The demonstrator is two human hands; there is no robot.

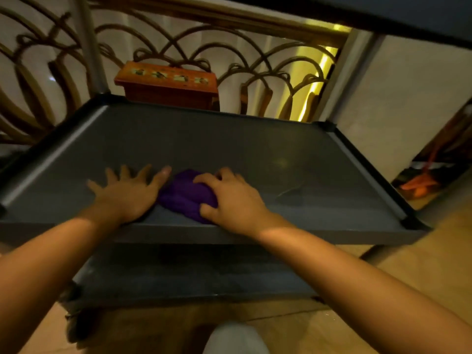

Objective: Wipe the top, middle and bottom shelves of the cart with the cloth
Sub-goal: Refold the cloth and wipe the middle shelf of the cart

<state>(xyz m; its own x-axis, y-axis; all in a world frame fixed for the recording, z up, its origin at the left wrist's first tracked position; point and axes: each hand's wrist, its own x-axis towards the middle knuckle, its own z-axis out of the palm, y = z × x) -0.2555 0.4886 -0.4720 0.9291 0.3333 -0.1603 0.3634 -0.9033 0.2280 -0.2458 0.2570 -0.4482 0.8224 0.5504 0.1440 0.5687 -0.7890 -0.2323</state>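
Note:
The cart's grey middle shelf (255,139) fills the centre, with a raised rim all round. A bunched purple cloth (185,195) lies near its front edge. My right hand (229,198) is closed over the cloth's right side and presses it to the shelf. My left hand (127,192) lies flat on the shelf just left of the cloth, fingers spread, thumb touching the cloth. The bottom shelf (194,274) shows below, grey and bare. The dark underside of the top shelf (383,11) crosses the upper right corner.
A red-brown wooden box (168,84) stands behind the cart against a curved rattan screen (255,60). A grey cart post (86,39) rises at the back left. Orange items (419,185) lie on the floor at right. Tan floor (421,264) surrounds the cart.

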